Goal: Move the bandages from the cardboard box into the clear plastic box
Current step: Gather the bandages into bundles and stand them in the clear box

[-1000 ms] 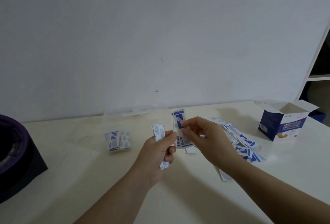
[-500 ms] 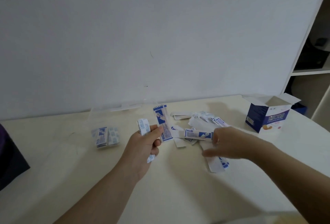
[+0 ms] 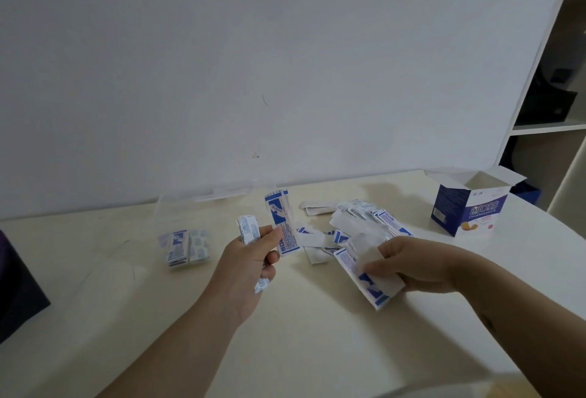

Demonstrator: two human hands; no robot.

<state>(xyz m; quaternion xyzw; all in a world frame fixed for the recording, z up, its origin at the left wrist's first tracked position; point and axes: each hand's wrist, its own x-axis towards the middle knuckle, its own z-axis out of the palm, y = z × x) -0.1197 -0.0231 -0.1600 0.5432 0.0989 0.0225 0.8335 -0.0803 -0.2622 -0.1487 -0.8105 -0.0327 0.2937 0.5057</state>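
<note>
Head camera shows the left hand with fingers curled round a few upright bandages, while the right hand pinches several more at the near edge of the loose pile on the table. Other bandages lie inside the clear plastic box at left; the open cardboard box stands far right, apart.

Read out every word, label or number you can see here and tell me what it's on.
"创口贴", probably: big characters on the cardboard box.
Small line beneath: too blurred.
Bandage in the left hand: print too small.
Loose bandages: unreadable.
</note>
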